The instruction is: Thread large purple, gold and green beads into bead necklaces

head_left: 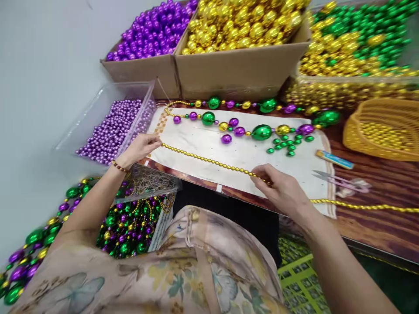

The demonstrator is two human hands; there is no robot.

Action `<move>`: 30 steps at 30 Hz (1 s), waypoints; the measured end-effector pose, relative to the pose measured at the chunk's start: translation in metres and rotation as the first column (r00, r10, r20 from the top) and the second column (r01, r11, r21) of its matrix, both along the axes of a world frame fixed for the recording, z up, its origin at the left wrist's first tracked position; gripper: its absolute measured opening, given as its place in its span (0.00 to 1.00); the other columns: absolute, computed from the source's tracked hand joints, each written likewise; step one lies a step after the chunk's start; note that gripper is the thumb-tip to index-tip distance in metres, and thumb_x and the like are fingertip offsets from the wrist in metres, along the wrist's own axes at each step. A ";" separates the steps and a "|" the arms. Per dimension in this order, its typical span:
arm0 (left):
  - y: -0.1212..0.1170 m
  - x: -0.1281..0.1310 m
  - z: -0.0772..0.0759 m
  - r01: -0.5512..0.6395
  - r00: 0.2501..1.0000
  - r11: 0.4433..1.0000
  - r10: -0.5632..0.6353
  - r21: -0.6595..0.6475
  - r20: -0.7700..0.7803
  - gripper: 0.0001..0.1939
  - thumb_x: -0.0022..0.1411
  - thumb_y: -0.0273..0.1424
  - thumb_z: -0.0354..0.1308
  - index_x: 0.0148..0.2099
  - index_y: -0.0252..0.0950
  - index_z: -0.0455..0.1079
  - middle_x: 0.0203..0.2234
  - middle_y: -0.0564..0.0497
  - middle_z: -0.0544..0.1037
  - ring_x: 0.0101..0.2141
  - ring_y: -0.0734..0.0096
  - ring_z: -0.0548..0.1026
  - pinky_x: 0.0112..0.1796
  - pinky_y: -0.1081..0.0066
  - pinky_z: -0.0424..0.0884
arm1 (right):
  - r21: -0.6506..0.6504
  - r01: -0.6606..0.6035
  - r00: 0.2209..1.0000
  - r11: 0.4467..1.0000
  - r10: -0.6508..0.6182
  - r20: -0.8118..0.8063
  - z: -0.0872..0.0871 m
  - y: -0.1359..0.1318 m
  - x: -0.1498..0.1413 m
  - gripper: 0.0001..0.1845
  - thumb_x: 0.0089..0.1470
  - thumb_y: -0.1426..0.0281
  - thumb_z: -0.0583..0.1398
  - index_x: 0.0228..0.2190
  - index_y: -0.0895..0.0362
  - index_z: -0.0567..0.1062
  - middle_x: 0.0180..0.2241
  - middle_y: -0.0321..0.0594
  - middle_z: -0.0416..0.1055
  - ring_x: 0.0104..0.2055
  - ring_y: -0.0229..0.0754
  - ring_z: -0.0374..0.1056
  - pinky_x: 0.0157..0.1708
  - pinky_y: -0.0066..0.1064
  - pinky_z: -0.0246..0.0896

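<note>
A string of small gold beads (206, 159) stretches nearly straight between my hands, above a white cloth (209, 141). My left hand (144, 147) pinches its left end beside a clear bin. Closed around the strand farther right is my right hand (278, 183), and the string runs on behind it across the table to the right. Beyond my hands lies a necklace of green, purple and gold beads (262, 132), looped at its left end. Loose green beads (288, 143) and a few purple beads (226, 139) rest on the cloth.
Cardboard boxes of purple beads (153, 32) and gold beads (242, 26) stand behind. A clear bin holds small purple beads (114, 126). Scissors (343, 181), a blue-and-orange packet (334, 159) and a yellow basket (356, 126) are at right. Finished-looking strands (126, 229) fill a crate below left.
</note>
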State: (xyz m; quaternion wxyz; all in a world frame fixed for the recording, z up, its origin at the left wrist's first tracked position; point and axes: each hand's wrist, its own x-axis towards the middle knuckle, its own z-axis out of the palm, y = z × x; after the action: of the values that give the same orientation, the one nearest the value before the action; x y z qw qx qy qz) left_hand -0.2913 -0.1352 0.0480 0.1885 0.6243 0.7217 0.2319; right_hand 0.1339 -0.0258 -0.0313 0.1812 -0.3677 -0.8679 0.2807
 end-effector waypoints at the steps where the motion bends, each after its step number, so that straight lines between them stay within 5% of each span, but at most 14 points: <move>1: -0.005 -0.003 -0.005 0.001 0.999 1.000 -0.001 -0.012 -0.038 0.13 0.61 0.37 0.55 0.33 0.32 0.74 0.24 0.52 0.75 0.26 0.74 0.67 0.30 0.73 0.61 | 0.019 -0.014 1.000 1.000 0.014 -0.002 0.001 -0.004 -0.002 0.10 0.61 0.63 0.56 0.40 0.54 0.73 0.33 0.40 0.79 0.30 0.44 0.74 0.30 0.32 0.64; 10: -0.061 -0.017 -0.061 -0.165 0.964 0.986 0.154 -0.033 -0.218 0.10 0.65 0.30 0.53 0.35 0.34 0.74 0.29 0.49 0.80 0.28 0.70 0.73 0.33 0.72 0.64 | 0.088 -0.214 0.976 0.973 0.209 0.060 -0.020 -0.040 -0.034 0.13 0.66 0.63 0.52 0.40 0.53 0.76 0.37 0.37 0.81 0.32 0.42 0.78 0.29 0.31 0.67; 16: -0.086 -0.020 -0.085 -0.290 0.921 0.956 0.288 0.033 -0.263 0.09 0.67 0.30 0.53 0.39 0.34 0.75 0.36 0.45 0.82 0.35 0.65 0.77 0.37 0.70 0.67 | 0.293 -0.224 0.973 0.929 0.196 0.123 -0.029 -0.058 -0.055 0.15 0.69 0.65 0.51 0.40 0.55 0.76 0.35 0.38 0.80 0.30 0.42 0.78 0.19 0.30 0.59; 20: -0.092 -0.020 -0.093 -0.357 0.902 0.933 0.356 0.040 -0.245 0.08 0.67 0.30 0.54 0.38 0.34 0.73 0.32 0.46 0.80 0.32 0.67 0.75 0.35 0.71 0.66 | 0.333 -0.198 0.976 0.922 0.155 0.150 -0.031 -0.064 -0.065 0.17 0.70 0.65 0.50 0.40 0.54 0.78 0.37 0.37 0.79 0.28 0.40 0.76 0.16 0.28 0.55; 30: -0.095 -0.019 -0.096 -0.412 0.897 0.910 0.414 0.049 -0.154 0.08 0.67 0.31 0.54 0.36 0.35 0.71 0.27 0.51 0.75 0.27 0.72 0.70 0.32 0.72 0.62 | 0.169 -0.109 0.989 0.980 0.089 0.119 -0.032 -0.066 -0.051 0.15 0.69 0.61 0.52 0.43 0.56 0.74 0.39 0.43 0.78 0.33 0.43 0.77 0.20 0.28 0.64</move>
State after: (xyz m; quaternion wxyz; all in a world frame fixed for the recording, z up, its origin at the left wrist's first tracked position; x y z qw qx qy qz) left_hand -0.3098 -0.2298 -0.0478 0.0713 0.4752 0.8487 0.2209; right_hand 0.0829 -0.0922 -0.0635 0.1504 -0.3216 -0.9151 0.1911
